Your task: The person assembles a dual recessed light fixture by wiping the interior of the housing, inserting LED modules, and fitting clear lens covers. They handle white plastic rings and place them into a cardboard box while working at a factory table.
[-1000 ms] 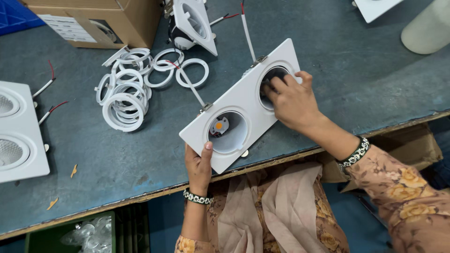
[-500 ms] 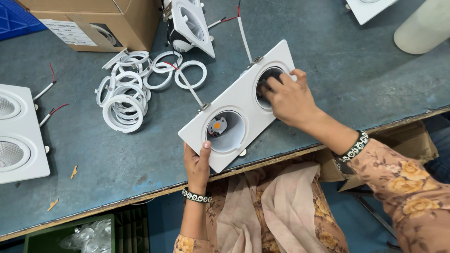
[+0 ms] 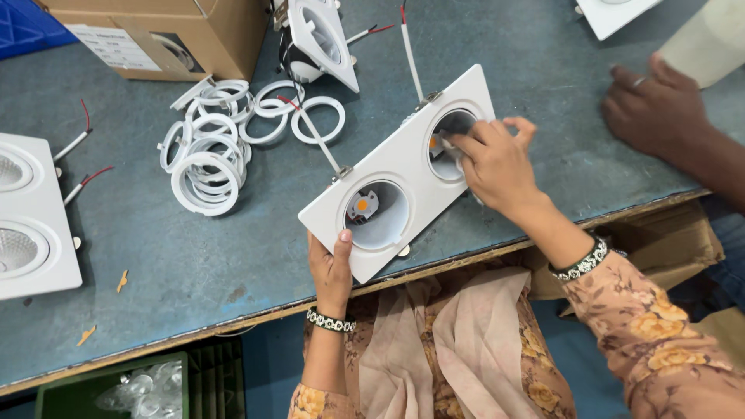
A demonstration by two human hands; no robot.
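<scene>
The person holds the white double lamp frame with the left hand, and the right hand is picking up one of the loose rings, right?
Not quite. The left hand does hold the lamp frame, but the right hand has its fingers in the frame's far opening, not on the rings. The head view shows it.

White twin downlight housing [image 3: 403, 174]: rectangular, flat-faced plate with two round openings side by side, lying diagonally across the near edge of the grey-blue work surface, one end low and toward the person, the other raised and farther away. The nearer opening is open and shows a small yellow-orange LED chip on a metal plate at its bottom. The farther opening is partly covered by fingers (its contents cannot be fully made out). Spring clips project at the upper long edge, with thin white leads, red-tipped, running away from them. The face appears clean and unmarked.
</scene>
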